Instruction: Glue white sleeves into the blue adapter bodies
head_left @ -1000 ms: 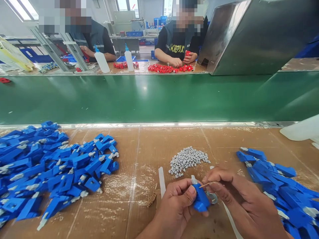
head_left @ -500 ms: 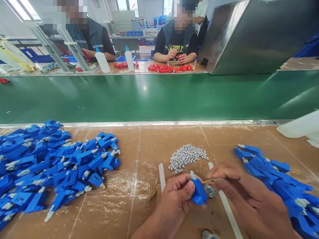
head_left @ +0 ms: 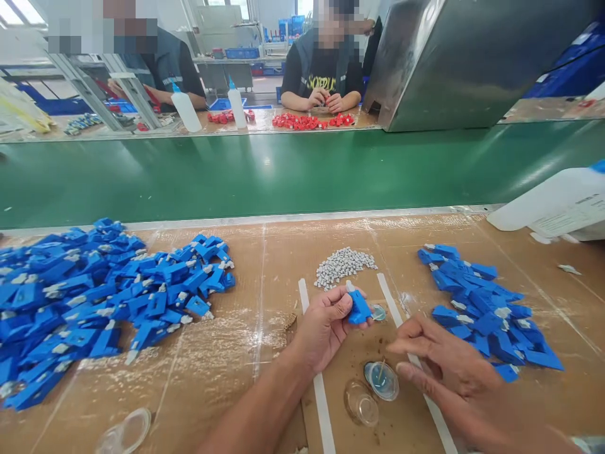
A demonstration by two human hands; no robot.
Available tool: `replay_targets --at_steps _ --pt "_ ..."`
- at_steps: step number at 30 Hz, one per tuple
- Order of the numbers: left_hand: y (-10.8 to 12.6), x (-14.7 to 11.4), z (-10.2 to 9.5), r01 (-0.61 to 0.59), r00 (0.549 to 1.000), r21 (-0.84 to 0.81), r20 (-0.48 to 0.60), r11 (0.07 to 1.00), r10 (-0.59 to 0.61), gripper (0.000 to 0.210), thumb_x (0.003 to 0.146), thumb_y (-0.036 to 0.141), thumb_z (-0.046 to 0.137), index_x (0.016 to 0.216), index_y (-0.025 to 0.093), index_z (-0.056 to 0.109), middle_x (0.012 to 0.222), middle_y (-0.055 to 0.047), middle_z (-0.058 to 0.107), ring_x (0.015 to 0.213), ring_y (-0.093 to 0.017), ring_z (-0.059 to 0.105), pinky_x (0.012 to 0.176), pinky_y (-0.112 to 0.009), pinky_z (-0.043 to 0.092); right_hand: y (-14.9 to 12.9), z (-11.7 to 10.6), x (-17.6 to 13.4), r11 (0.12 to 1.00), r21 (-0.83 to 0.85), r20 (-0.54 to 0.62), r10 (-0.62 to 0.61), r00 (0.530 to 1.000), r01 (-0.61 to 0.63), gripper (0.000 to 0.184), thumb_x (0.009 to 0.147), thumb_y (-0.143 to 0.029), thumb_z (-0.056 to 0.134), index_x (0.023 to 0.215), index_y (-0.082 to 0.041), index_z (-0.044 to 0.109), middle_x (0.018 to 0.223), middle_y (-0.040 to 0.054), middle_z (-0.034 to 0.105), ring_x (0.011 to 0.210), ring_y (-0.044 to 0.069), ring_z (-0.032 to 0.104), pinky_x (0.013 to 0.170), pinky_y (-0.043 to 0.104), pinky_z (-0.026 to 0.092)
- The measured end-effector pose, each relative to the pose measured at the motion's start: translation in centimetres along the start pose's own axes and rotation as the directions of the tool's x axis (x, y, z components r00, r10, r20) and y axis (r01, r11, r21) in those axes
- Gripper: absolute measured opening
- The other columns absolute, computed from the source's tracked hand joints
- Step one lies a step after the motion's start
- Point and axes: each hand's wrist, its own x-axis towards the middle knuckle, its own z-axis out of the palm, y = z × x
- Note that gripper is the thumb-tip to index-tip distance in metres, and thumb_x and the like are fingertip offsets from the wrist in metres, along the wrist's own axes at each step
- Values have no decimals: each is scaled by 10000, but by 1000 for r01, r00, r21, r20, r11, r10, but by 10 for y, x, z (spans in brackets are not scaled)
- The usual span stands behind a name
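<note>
My left hand (head_left: 326, 321) grips a blue plastic part (head_left: 359, 308) with a pale grey tip at its top. To the right, my right hand (head_left: 439, 359) holds nothing, its thumb and index finger apart. Just left of those fingertips, a thin wooden stick (head_left: 382, 372) leans in a small clear cup of bluish liquid (head_left: 388, 386). Beside that cup is another clear cup (head_left: 366, 408). A heap of small grey pieces (head_left: 345, 266) lies beyond my left hand. A small round bluish thing (head_left: 379, 312) shows behind the held part.
Blue parts with grey tips form a large pile (head_left: 85, 290) at left and a smaller pile (head_left: 482, 302) at right. White bottle (head_left: 543, 205) lies at far right; clear lids (head_left: 127, 432) lie front left. Beyond the green belt (head_left: 265, 170), two people work with red parts (head_left: 307, 121).
My right hand has moved down from the blue part and let go of the stick, which now stands in the cup. My left hand still holds the part. The view has shifted.
</note>
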Motion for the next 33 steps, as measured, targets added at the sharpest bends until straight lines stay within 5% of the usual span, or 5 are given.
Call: replay_targets --at_steps 3,6,12,26,33 --pt "13 -3 -1 -61 998 -72 -31 996 59 441 761 403 1037 1016 113 824 867 -92 792 750 -148 754 664 -185 579 9 -22 32 990 -142 -53 -30 998 22 240 1127 -420 646 1079 -271 828 912 59 761 768 233 725 623 315 574" --pt "30 -5 -5 -176 980 -142 -119 974 160 433 715 331 1070 1015 118 842 904 -84 818 756 -138 772 658 -159 597 22 -40 75 932 -339 20 -132 991 131 298 1161 -361 570 1019 -232 798 799 38 712 665 206 666 586 311 514" --pt "43 -4 -11 -227 963 -219 -196 949 185 442 655 280 1100 985 117 856 882 -80 831 727 -137 781 639 -147 615 46 -29 133 847 -400 205 -288 935 349 290 1098 -163 543 988 -227 803 860 45 740 718 186 689 648 285 473" --pt "33 -4 -7 -183 970 -197 -193 963 145 500 669 360 1097 999 109 818 883 -84 804 725 -139 758 615 -158 561 58 -9 157 813 -390 363 -294 884 431 344 1007 -63 510 971 -236 805 902 65 732 751 188 604 627 287 357" --pt "29 -4 -7 -190 973 -146 -163 971 166 476 724 401 1064 1001 107 811 888 -86 794 721 -130 737 622 -165 543 33 -13 149 928 -257 274 -197 941 269 162 965 -140 591 835 -208 660 781 57 681 663 191 562 622 305 422"
